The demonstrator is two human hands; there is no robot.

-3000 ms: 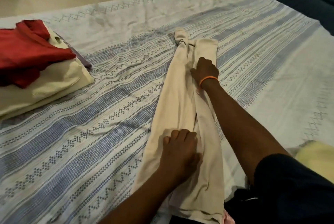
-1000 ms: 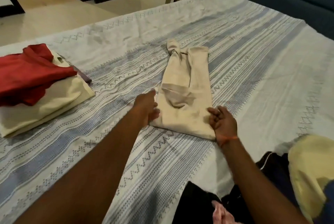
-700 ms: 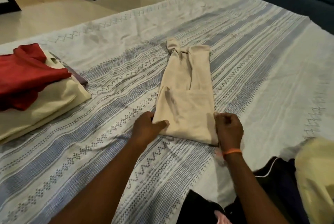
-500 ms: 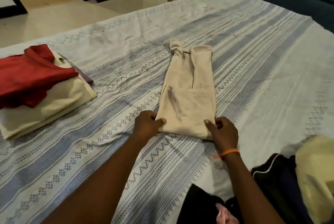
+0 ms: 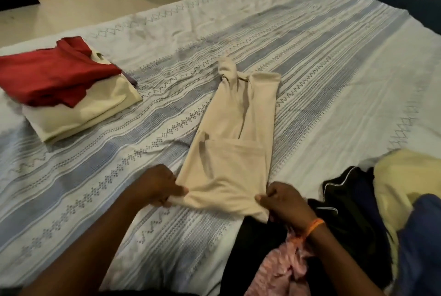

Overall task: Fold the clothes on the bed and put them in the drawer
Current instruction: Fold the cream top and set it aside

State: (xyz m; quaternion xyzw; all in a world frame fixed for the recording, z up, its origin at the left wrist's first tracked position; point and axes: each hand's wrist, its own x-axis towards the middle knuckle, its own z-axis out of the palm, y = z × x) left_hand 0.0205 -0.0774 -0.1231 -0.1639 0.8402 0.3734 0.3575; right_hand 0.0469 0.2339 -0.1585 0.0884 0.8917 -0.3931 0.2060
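The beige garment (image 5: pixel 229 143) is stretched up the middle of the bed (image 5: pixel 334 61), its near corners pinched by the left hand (image 5: pixel 158 186) and right hand (image 5: pixel 284 201), fingers curled into the cloth. At ten o'clock, a folded stack (image 5: pixel 78 104) is topped by a red garment (image 5: pixel 52 73); at four o'clock, unfolded clothes (image 5: pixel 358 200) are heaped.

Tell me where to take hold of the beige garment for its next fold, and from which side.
Take the beige garment by its two near corners, from the near edge of the bed, one hand at each side. It lies as a long narrow strip running away from the person, near end already doubled, so lifting that end should carry it onward squarely. The left hand and right hand already pinch those corners.
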